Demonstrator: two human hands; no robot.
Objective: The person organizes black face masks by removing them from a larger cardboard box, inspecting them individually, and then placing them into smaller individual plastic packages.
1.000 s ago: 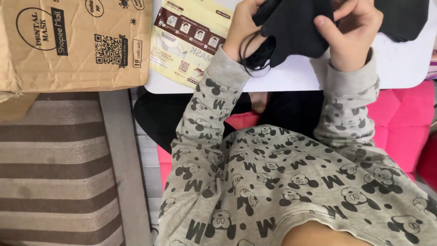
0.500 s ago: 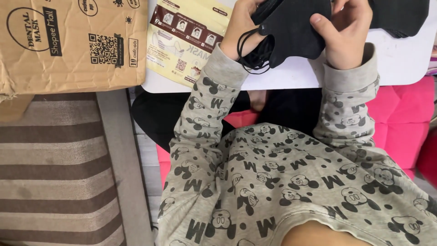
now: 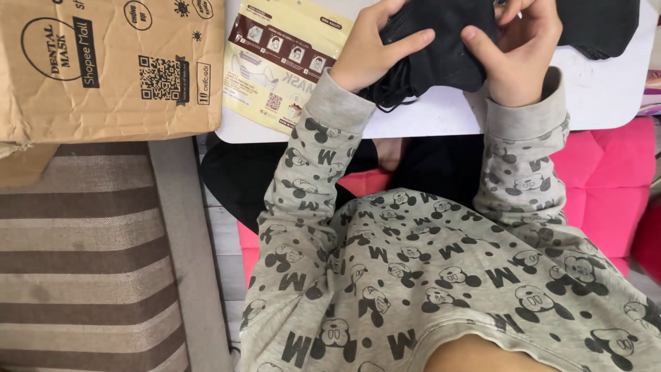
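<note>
Both my hands grip a stack of black face masks over the white table at the top of the head view. My left hand clasps the left side, thumb lying across the front. My right hand pinches the right side. Black ear loops dangle below my left hand. Another pile of black masks lies on the table to the right. My grey patterned sleeves reach up from the bottom.
A yellow and brown mask packet lies flat on the table left of my hands. A brown cardboard box stands at top left. A striped cushion lies below it. A pink cushion shows under the table.
The view has shifted so my hands and the masks sit slightly higher in frame. My left thumb now lies further across the front of the masks.
</note>
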